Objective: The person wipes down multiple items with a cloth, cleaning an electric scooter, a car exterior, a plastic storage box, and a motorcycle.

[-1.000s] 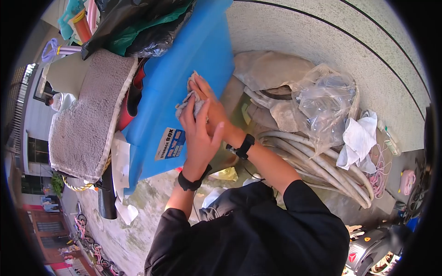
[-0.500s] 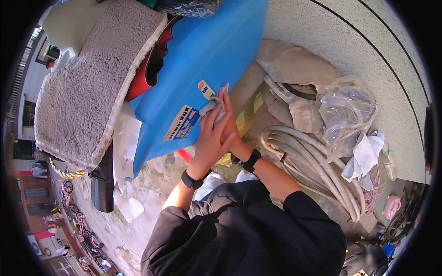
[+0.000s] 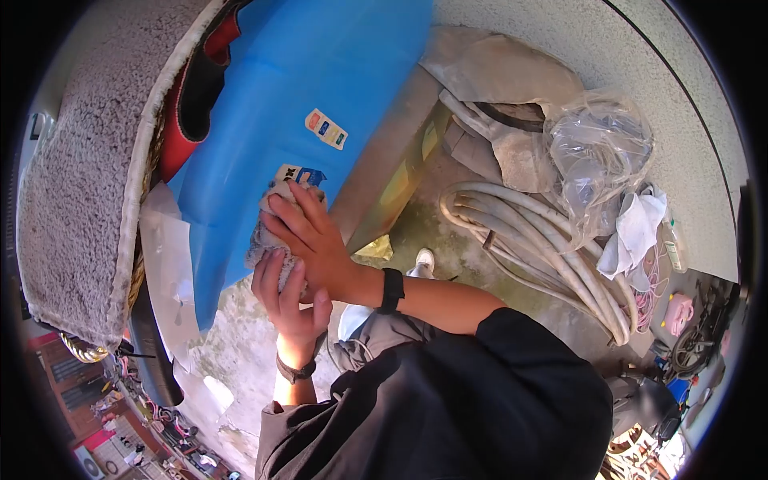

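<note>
A blue plastic storage box (image 3: 280, 88) is in front of me, with a small sticker (image 3: 326, 129) on its side. A grey fuzzy cloth (image 3: 268, 240) lies against the box's near side and covers most of the printed label (image 3: 298, 174). My right hand (image 3: 316, 248) presses on the cloth, its fingers bent over it. Just below, my left hand (image 3: 286, 298) grips the cloth's lower part, its fingertips partly hidden in the folds.
To the left, a grey fleece mat (image 3: 88, 160) hangs beside red-and-black material (image 3: 186, 120). A coiled pale hose (image 3: 544, 256) lies on the floor at right, near a clear plastic bag (image 3: 596, 164) and a white cloth (image 3: 632, 240). A wall (image 3: 688, 152) curves behind.
Both hands have moved with the cloth down and left over the printed label, away from the small sticker. My left hand is now below the right. The view has shifted too.
</note>
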`<state>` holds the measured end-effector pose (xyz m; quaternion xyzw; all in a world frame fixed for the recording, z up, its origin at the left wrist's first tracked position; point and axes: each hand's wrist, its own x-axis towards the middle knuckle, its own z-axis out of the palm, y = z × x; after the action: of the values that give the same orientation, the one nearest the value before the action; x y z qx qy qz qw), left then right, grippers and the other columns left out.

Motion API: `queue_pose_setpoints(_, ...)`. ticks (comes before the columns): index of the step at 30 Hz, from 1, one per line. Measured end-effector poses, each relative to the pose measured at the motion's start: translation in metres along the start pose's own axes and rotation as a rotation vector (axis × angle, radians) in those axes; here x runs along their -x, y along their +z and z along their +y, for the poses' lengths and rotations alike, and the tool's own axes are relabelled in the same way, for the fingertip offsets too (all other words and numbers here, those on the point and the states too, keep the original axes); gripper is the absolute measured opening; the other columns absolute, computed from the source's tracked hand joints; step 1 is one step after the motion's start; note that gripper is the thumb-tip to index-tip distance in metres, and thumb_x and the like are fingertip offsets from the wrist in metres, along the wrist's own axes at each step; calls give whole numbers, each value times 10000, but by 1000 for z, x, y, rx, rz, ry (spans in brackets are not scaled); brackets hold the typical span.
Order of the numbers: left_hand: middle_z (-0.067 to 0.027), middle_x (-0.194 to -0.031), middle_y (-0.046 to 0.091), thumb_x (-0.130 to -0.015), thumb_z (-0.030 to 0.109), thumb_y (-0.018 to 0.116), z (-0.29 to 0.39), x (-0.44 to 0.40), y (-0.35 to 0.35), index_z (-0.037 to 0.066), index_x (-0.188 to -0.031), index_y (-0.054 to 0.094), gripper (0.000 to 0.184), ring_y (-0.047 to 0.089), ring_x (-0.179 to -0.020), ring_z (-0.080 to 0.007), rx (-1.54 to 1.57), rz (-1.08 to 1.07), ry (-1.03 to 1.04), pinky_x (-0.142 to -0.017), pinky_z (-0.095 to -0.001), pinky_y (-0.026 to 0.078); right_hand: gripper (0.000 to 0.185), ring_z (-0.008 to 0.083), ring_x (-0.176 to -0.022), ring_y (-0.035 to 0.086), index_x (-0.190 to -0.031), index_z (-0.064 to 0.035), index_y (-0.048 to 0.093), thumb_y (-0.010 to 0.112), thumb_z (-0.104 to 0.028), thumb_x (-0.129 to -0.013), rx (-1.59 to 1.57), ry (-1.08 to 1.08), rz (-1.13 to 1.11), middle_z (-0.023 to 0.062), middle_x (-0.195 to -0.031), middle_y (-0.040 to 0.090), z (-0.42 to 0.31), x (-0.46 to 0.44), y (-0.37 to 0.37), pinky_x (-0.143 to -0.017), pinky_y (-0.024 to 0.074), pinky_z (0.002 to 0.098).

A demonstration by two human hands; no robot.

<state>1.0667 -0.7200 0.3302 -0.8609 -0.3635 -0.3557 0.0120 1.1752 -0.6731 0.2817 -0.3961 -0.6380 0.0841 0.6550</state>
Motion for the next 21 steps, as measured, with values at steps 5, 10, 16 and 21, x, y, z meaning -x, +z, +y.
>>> queue_pose_setpoints(5,-249,-1469,465,-957,184,605,-15,30,30,35,-1355,557,427,459,-1315,-474,-87,-40,8,-1080,-582,394,613,366,-1509,250,-1427,-38,512,658,-195,-853,52,-62,-39,102,-1601,324,28,27,5,-1186,303,576)
queue_pose_setpoints(10,-242,-1495,447,-948,141,620,-19,45,51,31,-1379,549,450,443,-1348,-452,-24,-156,-47,-1108,-545,377,646,360,-1521,217,-1447,-20,483,663,-190,-850,104,76,-181,113,-1621,283,43,57,-6,-1210,296,528)
queue_pose_setpoints(16,-228,-1514,440,-959,151,624,-18,48,62,28,-1392,540,458,433,-1371,-435,199,-230,-35,-1116,-521,369,661,318,-1481,330,-1471,-16,451,657,-151,-857,50,335,-242,102,-1625,307,27,77,-35,-1161,401,403)
queue_pose_setpoints(21,-259,-1488,461,-944,154,633,-9,56,64,5,-1401,512,496,464,-1352,-441,431,-250,40,-1101,-530,380,721,308,-1276,564,-1448,-112,508,694,-123,-751,161,442,-113,103,-1453,535,3,97,-67,-987,534,391)
